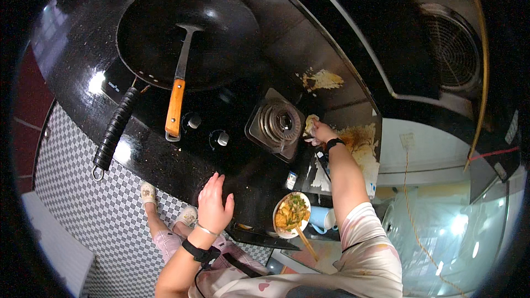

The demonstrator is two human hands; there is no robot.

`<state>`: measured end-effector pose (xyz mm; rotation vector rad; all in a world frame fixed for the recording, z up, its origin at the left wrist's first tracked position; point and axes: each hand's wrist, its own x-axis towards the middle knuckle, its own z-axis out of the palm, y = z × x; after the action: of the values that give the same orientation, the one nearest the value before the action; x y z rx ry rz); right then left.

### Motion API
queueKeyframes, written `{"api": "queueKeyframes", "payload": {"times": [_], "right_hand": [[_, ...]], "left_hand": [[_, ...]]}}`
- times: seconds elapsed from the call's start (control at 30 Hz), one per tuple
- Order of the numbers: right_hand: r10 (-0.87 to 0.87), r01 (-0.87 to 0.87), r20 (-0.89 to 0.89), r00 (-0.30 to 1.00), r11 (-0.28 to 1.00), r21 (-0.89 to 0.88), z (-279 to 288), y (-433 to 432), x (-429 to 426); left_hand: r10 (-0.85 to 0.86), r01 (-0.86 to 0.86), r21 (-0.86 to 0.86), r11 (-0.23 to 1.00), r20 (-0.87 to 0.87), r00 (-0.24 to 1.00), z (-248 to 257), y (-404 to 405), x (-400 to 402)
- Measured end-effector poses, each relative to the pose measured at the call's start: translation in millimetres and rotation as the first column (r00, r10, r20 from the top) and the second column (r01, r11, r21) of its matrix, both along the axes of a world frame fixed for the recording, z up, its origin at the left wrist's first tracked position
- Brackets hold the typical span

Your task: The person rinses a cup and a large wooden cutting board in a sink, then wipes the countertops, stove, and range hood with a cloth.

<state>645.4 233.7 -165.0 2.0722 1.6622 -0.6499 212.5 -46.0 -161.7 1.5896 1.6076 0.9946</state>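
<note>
My right hand (325,132) grips a crumpled pale yellow and white cloth (311,126) at the back edge of the gas stove, close to the steel burner (281,122). The cloth is mostly bunched under my fingers. Behind that hand, yellowish-brown stains (356,142) cover part of the wall panel. My left hand (215,200) holds nothing; its thumb is spread from the fingers, over the front edge of the black countertop (165,165). Whether its palm touches the counter I cannot tell. Two control knobs (222,138) lie between my left hand and the wok.
A large black wok (153,41) sits on the stove's left side, its wrapped handle (116,128) jutting forward. Inside leans a wooden-handled spatula (175,105). On the right are a bowl of food (292,214) with chopsticks (307,243) and a light-blue mug (321,217). A range hood (414,70) hangs above.
</note>
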Motion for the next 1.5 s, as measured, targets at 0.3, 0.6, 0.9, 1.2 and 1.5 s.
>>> {"api": "queueKeyframes", "payload": {"times": [0.3, 0.6, 0.9, 1.2, 1.5], "right_hand": [[0.066, -0.048, 0.107, 0.992, 0.986, -0.160, 36, 72, -93], [-0.377, 0.355, -0.551, 0.745, 0.922, -0.151, 33, 124, -95], [-0.064, 0.028, -0.248, 0.967, 0.989, -0.144, 70, 137, -220], [0.208, -0.221, -0.202, 0.957, 0.974, -0.041, 50, 139, -259], [0.440, -0.448, -0.145, 0.886, 0.894, -0.025, 46, 110, -309]], "left_hand": [[0.039, -0.039, -0.060, 0.997, 0.001, 0.999, -1, 5, -8], [0.017, -0.014, -0.076, 0.997, 0.035, 0.999, 10, 9, -18], [0.035, -0.035, -0.102, 0.994, -0.002, 0.999, 14, 8, -35], [-0.106, 0.098, -0.148, 0.984, -0.044, 0.993, 17, 18, -38], [-0.143, 0.121, -0.189, 0.975, -0.112, 0.983, 25, 21, -39]]}}
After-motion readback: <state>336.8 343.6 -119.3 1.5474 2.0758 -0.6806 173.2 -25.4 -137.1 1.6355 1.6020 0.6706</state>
